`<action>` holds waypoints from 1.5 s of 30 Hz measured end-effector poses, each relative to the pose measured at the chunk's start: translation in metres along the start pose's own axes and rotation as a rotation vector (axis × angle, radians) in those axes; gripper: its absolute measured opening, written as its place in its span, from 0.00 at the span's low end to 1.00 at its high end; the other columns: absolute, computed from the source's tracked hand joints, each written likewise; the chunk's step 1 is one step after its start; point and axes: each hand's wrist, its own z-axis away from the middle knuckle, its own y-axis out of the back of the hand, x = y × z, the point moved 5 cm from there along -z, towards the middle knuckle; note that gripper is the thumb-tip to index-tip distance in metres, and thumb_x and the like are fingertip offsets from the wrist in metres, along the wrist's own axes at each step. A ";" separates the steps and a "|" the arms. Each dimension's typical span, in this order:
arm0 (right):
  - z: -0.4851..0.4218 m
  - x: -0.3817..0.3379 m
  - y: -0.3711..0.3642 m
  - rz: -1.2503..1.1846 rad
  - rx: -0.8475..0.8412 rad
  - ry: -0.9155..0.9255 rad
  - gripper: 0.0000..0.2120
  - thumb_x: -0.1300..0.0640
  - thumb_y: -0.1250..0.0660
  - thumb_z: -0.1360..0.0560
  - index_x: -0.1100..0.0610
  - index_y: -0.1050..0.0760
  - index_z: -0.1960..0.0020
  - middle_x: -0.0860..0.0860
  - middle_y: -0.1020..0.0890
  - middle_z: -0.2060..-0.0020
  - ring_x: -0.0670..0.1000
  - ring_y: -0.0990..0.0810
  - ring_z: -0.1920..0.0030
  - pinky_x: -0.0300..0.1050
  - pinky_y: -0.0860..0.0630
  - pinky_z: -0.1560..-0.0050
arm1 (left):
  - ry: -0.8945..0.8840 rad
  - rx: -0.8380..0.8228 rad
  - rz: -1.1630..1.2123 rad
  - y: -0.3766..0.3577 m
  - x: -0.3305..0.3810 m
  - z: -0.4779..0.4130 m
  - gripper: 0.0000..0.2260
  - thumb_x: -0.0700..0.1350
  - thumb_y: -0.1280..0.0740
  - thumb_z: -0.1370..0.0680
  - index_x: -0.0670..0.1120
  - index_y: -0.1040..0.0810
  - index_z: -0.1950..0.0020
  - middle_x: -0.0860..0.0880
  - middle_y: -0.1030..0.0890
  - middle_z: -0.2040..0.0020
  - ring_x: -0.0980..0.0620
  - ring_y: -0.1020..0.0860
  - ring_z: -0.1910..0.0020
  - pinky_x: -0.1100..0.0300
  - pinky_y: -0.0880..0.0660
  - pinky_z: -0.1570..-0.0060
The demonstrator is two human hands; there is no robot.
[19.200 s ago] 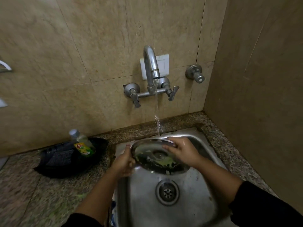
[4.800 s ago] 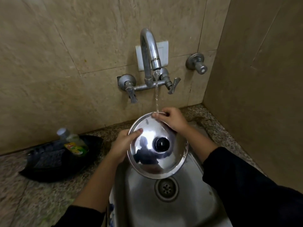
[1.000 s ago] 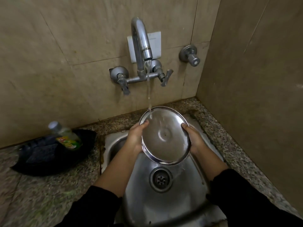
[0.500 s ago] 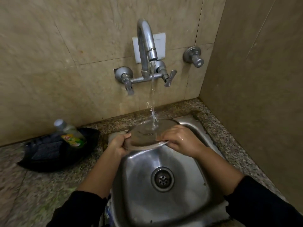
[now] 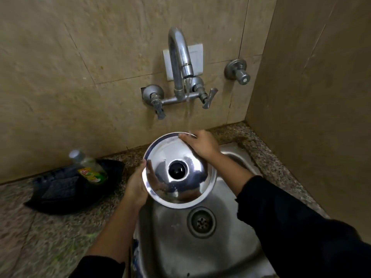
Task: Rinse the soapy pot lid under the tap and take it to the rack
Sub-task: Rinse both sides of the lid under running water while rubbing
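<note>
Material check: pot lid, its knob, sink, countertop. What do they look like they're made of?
Pot lid: polished metal, likely stainless steel; mirror-bright with sharp reflections.
Knob: glossy black, probably plastic, but the look leaves it open.
Sink: steel with a duller satin finish; only soft glare.
Countertop: speckled stone, granite-like; could be a composite.

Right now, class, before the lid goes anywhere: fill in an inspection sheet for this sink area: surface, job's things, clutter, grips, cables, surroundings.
Surface: speckled granite counter around a steel sink.
Job's things: pot lid tilted over the sink, knob side toward camera; tap running, stream hitting the top rim; rack not in view.
Clutter: dish soap bottle in a black tray, left of sink.
Grips: left hand holds lid's left rim; right hand grips top rim.
Cables: nothing seen.
Surroundings: beige tiled walls, wall valve right of tap.
</note>
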 end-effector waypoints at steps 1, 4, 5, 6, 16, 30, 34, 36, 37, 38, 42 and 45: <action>-0.001 -0.007 -0.004 0.108 0.022 0.012 0.26 0.32 0.39 0.27 0.53 0.31 0.70 0.51 0.23 0.69 0.53 0.25 0.66 0.45 0.34 0.65 | 0.009 0.000 0.013 0.006 0.000 -0.002 0.23 0.53 0.43 0.19 0.42 0.30 0.30 0.40 0.25 0.33 0.41 0.27 0.34 0.42 0.36 0.30; 0.001 -0.017 -0.003 0.199 0.106 0.036 0.30 0.28 0.43 0.28 0.55 0.25 0.65 0.53 0.19 0.66 0.55 0.21 0.63 0.44 0.32 0.64 | 0.038 -0.060 0.052 0.011 -0.004 -0.007 0.24 0.53 0.40 0.22 0.43 0.29 0.29 0.41 0.23 0.34 0.41 0.27 0.34 0.39 0.32 0.35; 0.002 -0.013 0.001 0.151 0.136 0.021 0.31 0.27 0.42 0.29 0.55 0.22 0.62 0.52 0.18 0.66 0.55 0.20 0.63 0.44 0.31 0.65 | 0.037 -0.072 0.041 0.009 -0.003 -0.008 0.23 0.53 0.39 0.23 0.44 0.27 0.31 0.42 0.22 0.36 0.42 0.25 0.35 0.39 0.30 0.37; 0.004 -0.007 0.007 0.072 0.164 -0.002 0.30 0.28 0.40 0.30 0.55 0.21 0.62 0.50 0.19 0.67 0.53 0.20 0.64 0.43 0.31 0.66 | 0.027 -0.080 0.025 0.003 -0.001 -0.009 0.22 0.52 0.38 0.24 0.45 0.26 0.33 0.43 0.20 0.38 0.42 0.24 0.37 0.40 0.28 0.38; 0.009 0.086 0.060 -0.547 0.456 -0.174 0.27 0.39 0.28 0.32 0.53 0.38 0.75 0.48 0.35 0.78 0.48 0.35 0.74 0.45 0.37 0.68 | 0.037 -0.189 -0.210 -0.091 -0.002 -0.024 0.11 0.48 0.33 0.23 0.42 0.20 0.46 0.44 0.15 0.56 0.49 0.15 0.60 0.54 0.19 0.59; 0.017 0.052 0.033 0.128 0.337 0.116 0.23 0.41 0.47 0.20 0.49 0.32 0.30 0.56 0.35 0.27 0.58 0.41 0.26 0.59 0.44 0.27 | 0.122 0.033 -0.035 -0.095 0.002 -0.029 0.17 0.56 0.36 0.23 0.43 0.22 0.45 0.40 0.18 0.50 0.39 0.21 0.51 0.47 0.24 0.54; 0.048 0.030 0.014 0.226 0.231 0.298 0.26 0.35 0.47 0.25 0.47 0.27 0.35 0.53 0.27 0.39 0.54 0.30 0.38 0.53 0.30 0.39 | 0.038 0.120 0.024 -0.065 0.010 -0.027 0.24 0.58 0.26 0.34 0.45 0.20 0.43 0.41 0.20 0.40 0.43 0.23 0.47 0.47 0.28 0.43; 0.054 0.031 0.007 0.170 0.203 0.324 0.23 0.36 0.43 0.26 0.48 0.25 0.38 0.51 0.24 0.43 0.52 0.27 0.43 0.52 0.26 0.45 | 0.034 0.100 0.063 -0.045 0.005 -0.031 0.34 0.60 0.27 0.34 0.45 0.26 0.33 0.40 0.25 0.33 0.43 0.26 0.37 0.44 0.33 0.33; 0.054 0.034 0.005 0.167 0.230 0.317 0.21 0.38 0.40 0.25 0.48 0.24 0.39 0.50 0.24 0.43 0.52 0.28 0.42 0.52 0.27 0.44 | 0.034 0.084 0.092 -0.040 0.003 -0.026 0.34 0.60 0.29 0.32 0.44 0.29 0.30 0.40 0.26 0.32 0.41 0.27 0.35 0.43 0.34 0.32; 0.053 0.039 0.005 0.192 0.279 0.291 0.19 0.40 0.38 0.25 0.48 0.24 0.39 0.51 0.25 0.41 0.53 0.29 0.40 0.52 0.29 0.41 | 0.049 0.091 0.103 -0.035 0.001 -0.019 0.34 0.60 0.31 0.30 0.44 0.30 0.29 0.39 0.26 0.32 0.40 0.27 0.35 0.43 0.32 0.34; 0.054 0.047 0.004 -0.014 0.270 0.196 0.17 0.48 0.39 0.22 0.49 0.27 0.34 0.54 0.32 0.32 0.54 0.38 0.31 0.57 0.36 0.31 | 0.125 0.130 0.188 -0.029 -0.006 -0.005 0.23 0.60 0.44 0.21 0.46 0.28 0.35 0.39 0.23 0.44 0.39 0.25 0.46 0.43 0.30 0.43; 0.076 0.036 0.005 -0.036 0.147 0.536 0.18 0.51 0.42 0.22 0.50 0.26 0.34 0.50 0.29 0.31 0.49 0.35 0.30 0.56 0.40 0.29 | 0.156 0.252 0.216 -0.032 0.000 -0.001 0.19 0.52 0.45 0.18 0.44 0.31 0.31 0.38 0.28 0.32 0.36 0.30 0.34 0.39 0.37 0.35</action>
